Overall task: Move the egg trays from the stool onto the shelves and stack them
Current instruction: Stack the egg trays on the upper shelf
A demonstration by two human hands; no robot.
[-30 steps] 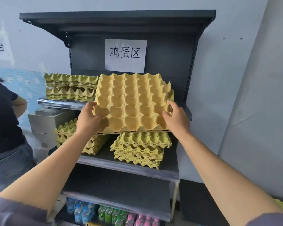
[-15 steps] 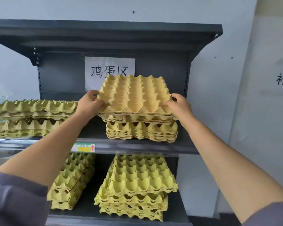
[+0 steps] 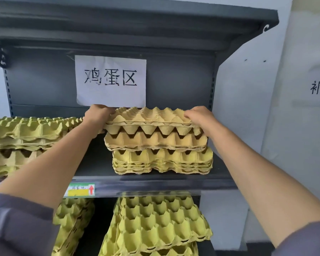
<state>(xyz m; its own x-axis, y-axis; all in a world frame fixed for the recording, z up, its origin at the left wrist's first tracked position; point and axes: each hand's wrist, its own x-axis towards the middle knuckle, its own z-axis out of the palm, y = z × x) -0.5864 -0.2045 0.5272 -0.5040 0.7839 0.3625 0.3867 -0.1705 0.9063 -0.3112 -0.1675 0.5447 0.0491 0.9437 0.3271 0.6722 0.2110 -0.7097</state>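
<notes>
On the upper shelf (image 3: 155, 185), at its right side, the tan egg trays (image 3: 151, 122) are now sitting on top of the yellow stack (image 3: 163, 163). A moment ago they were being held tipped up in the air, lower down in front of the shelves. Now they are lying flat and seem to be touching the trays under them.

The left hand (image 3: 98, 115) is still gripping the left edge with its fingers curling over the rim. The right hand (image 3: 199, 117) is gripping the right edge the same way. Nothing is being let go yet.

This load is looking nearly put away. The tan trays are sticking out a bit to the left of the yellow ones, so they are probably needing a small push to line up. The stool is not showing, so I cannot tell how many trays are waiting.

Another greenish stack (image 3: 26, 130) is sitting at the left of the same dark grey shelf, apart from this one. Two leaning stacks (image 3: 159, 222) are resting on the shelf below. A white paper sign (image 3: 111, 80) is hanging on the back panel just behind the hands. A small green and yellow label (image 3: 80, 189) is sticking to the shelf's front edge. A pale wall (image 3: 248, 89) is showing to the right.
</notes>
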